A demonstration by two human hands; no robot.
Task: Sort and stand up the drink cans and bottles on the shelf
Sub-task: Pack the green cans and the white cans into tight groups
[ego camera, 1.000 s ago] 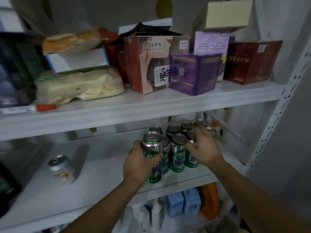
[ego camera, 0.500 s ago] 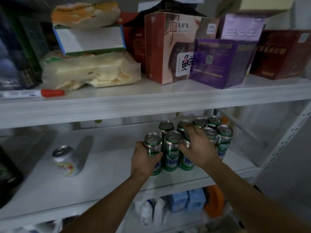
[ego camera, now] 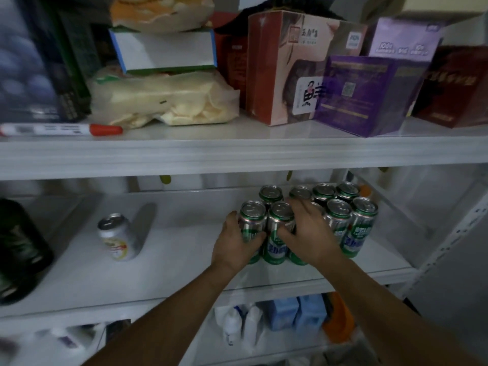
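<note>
Several green and silver cans (ego camera: 361, 225) stand upright in a tight cluster on the right of the middle shelf (ego camera: 171, 260). My left hand (ego camera: 235, 247) grips the leftmost green can (ego camera: 252, 215) from its left side. My right hand (ego camera: 310, 231) lies over the cluster's middle, fingers curled round a front green can (ego camera: 278, 233). A white can with a yellow and red label (ego camera: 117, 237) stands alone and tilted on the left of the same shelf. A dark green bottle (ego camera: 18, 249) is at the far left edge.
The upper shelf (ego camera: 237, 154) overhangs close above the cans and carries boxes, snack bags and a red-capped marker (ego camera: 60, 129). A white perforated upright (ego camera: 449, 239) bounds the right side. Below are white bottles (ego camera: 243, 328) and blue cartons (ego camera: 295, 313).
The left hand brought its can back and right into the cluster's left end. The right hand stayed on the group. The view moved closer and lower.
</note>
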